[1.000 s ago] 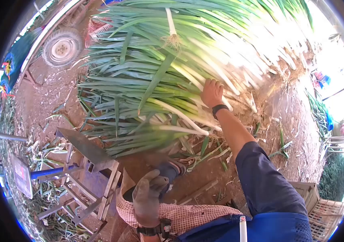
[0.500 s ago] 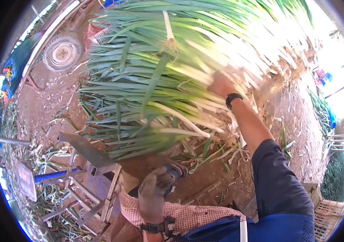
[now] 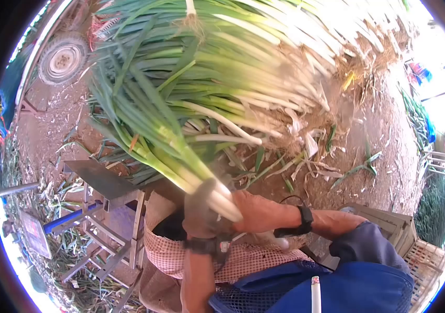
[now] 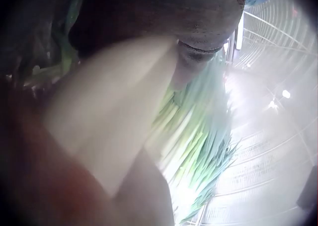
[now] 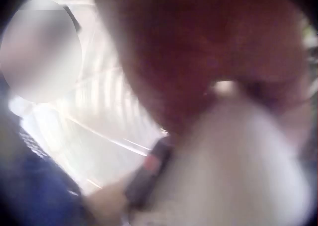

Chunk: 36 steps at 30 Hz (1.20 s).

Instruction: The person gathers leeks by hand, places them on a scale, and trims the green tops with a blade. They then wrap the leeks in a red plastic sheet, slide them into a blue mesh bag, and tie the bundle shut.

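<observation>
A small bunch of long green onions point(image 3: 167, 141) slants across the front of the head view, leaves to the upper left, white ends toward me. My gloved left hand point(image 3: 201, 211) grips the white stalks. In the left wrist view the dark glove point(image 4: 164, 17) curls over the pale stalks point(image 4: 114, 101). My bare right hand point(image 3: 259, 211) meets it from the right and holds the same stalks near their lower ends. Blurred fingers point(image 5: 213, 42) close round a white stalk point(image 5: 233, 156) in the right wrist view. Rooty ends show below that hand.
A large heap of green onions point(image 3: 264, 68) lies ahead, roots to the right. At left stand a metal frame stand point(image 3: 102, 180) and a wheel point(image 3: 63, 58). Loose peelings point(image 3: 311, 146) litter the ground. A plastic crate point(image 3: 426, 266) sits at lower right, near a checked cloth point(image 3: 165, 255).
My right hand has come back from the heap toward my body, bringing the small bunch with it. The gloved left hand, earlier without onions, now grips the stalks.
</observation>
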Motion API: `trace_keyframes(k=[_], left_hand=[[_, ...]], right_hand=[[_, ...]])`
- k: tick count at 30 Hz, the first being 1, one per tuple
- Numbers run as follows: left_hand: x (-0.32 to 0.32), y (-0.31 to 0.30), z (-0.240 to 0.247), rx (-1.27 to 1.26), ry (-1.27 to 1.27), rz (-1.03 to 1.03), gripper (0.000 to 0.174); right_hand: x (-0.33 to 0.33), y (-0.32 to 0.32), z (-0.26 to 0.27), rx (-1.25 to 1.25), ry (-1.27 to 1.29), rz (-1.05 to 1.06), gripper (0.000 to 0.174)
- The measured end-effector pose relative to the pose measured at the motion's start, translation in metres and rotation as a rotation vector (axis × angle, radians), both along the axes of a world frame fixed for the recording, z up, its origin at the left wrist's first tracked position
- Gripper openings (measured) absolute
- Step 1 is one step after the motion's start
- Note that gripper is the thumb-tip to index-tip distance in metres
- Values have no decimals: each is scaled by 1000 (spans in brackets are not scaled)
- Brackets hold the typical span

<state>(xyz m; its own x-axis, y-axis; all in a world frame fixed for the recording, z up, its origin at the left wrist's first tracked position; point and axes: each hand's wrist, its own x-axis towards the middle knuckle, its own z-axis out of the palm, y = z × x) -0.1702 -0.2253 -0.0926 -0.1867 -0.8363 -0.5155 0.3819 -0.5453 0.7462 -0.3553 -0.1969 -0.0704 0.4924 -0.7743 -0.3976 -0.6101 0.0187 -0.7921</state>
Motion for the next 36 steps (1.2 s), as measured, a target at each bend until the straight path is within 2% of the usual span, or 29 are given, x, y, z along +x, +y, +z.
trace_keyframes(k=[2, 3, 5, 7, 9, 11, 14, 15, 16, 18, 21, 23, 25, 28, 29, 31, 32, 33, 35, 36], left_hand=[[14, 5, -10, -113, -69, -61, 45], [20, 4, -10, -69, 20, -12, 44], [31, 1, -9, 18, 194, 93, 43], [20, -7, 21, 287, 384, 299, 44], [25, -5, 6, 162, 139, 270, 48], [40, 0, -21, 59, 31, 220, 49], [55, 3, -43, 16, -23, 157, 49], [58, 2, -45, 1, -53, 122, 48], [58, 0, -47, -31, -118, 61, 46], [56, 0, -50, -57, -154, 5, 44], [52, -2, -51, -34, -102, 58, 42], [48, -3, -45, -2, -102, 91, 42], [46, -3, -36, 32, -87, 91, 42], [43, -4, -29, 46, -66, 80, 41], [46, -1, -32, 26, -77, 72, 40], [53, 1, -46, -36, -114, 47, 40], [56, 5, -51, 5, -58, 85, 39], [53, 2, -43, 45, -2, 125, 39], [44, -3, -22, 281, 275, 323, 38], [42, -4, -22, 263, 251, 331, 38]], right_hand=[[-18, -24, 6, 220, -231, 182, 56], [-29, -50, 6, 315, -346, 277, 56], [-46, -90, -17, 253, -94, 99, 58], [-53, -122, -81, -176, 291, -141, 53], [-49, -149, -128, -518, 429, -219, 48], [-35, -164, -170, -379, 473, -286, 45], [-12, -157, -163, -132, 397, -261, 43], [-3, -134, -150, -147, 261, -198, 39], [1, -107, -135, -162, 128, -137, 35], [-1, -74, -76, 57, 42, -13, 30], [-47, -77, -101, 132, 314, -140, 32], [-76, -99, -131, -19, 537, -298, 30], [-103, -113, -171, -300, 682, -424, 35], [-114, -119, -205, -235, 871, -420, 39], [-114, -117, -214, -234, 854, -442, 37], [-113, -116, -217, -230, 822, -484, 33], [-117, -114, -217, -204, 829, -402, 32], [-116, -112, -200, -177, 833, -320, 32], [-111, -110, -155, -64, 770, -192, 33], [-108, -106, -124, 31, 704, -152, 35]])
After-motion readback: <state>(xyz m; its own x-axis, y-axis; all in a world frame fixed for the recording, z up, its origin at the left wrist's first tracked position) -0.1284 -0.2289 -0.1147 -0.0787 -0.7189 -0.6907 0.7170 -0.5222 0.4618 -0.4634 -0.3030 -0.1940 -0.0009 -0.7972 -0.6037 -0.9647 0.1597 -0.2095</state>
